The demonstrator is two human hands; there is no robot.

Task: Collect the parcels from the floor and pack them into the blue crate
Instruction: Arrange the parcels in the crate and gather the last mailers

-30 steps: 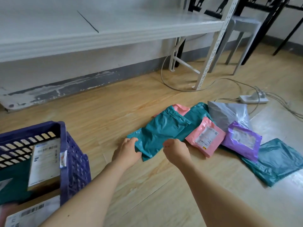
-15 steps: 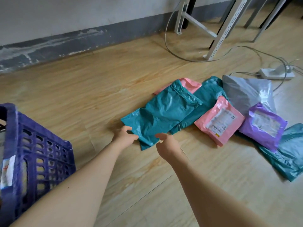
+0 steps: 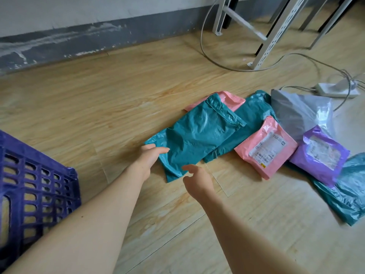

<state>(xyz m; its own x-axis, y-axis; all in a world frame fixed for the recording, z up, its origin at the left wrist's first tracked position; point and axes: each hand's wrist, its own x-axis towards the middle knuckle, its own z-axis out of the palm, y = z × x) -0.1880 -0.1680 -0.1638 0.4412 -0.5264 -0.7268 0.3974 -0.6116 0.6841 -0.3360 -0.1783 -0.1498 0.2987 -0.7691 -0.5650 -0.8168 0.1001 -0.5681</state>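
— Where's the teal parcel (image 3: 199,135) lying?

— Flat on the floor (image 3: 94,107), on top of the heap. It overlaps a pink parcel (image 3: 231,100) at its far end and a second teal parcel (image 3: 254,113) along its right side. Taking 12 o'clock as straight away from the person, its long axis runs from 8 o'clock to 2 o'clock, and the short near end is turned toward the hands.

— Who's got hold of it?

— The left hand (image 3: 151,158) is at the 8 o'clock corner with the thumb laid over the film. It seems to be pinching that edge, though the fingers beneath are hidden. The right hand (image 3: 197,179) is just beside the near corner at 6 o'clock. Its fingers are loosely curved and spread, and I can't see it holding anything.

— So which hand leads?

— The left, I'd judge. It has the hold and it's on the crate's side. The blue crate (image 3: 41,175) stands between 8 and 9 o'clock from the parcel, well apart. The lift would carry the bag roughly along its own axis, near end first.

— Any risk?

— Limp film held by one corner will probably droop and may drag the parcels under it. The labelled pink parcel (image 3: 264,149) at 3 o'clock rests on the second teal one, not on this one.
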